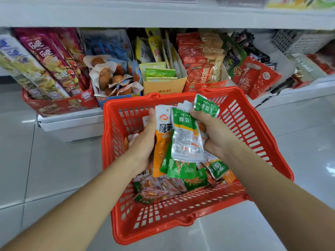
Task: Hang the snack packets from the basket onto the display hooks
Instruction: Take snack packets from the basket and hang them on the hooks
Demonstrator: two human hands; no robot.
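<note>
A red plastic basket [250, 124] stands on the floor below me, holding several small snack packets [163, 189] in green, orange and white. Both my hands are inside it. My left hand [145, 140] grips a bunch of packets, with an orange and white packet [161, 142] at the front. My right hand [213, 131] holds green and white packets [184, 134] against that bunch, and another green packet [205, 105] sticks up above its fingers. No display hooks show in this view.
Behind the basket runs a low white shelf [72, 122] with open cartons of snacks: long purple packs [47, 58], wrapped brown snacks [108, 77], a yellow carton [163, 86], red packets [204, 66]. Grey floor tiles [54, 160] lie to the left and right.
</note>
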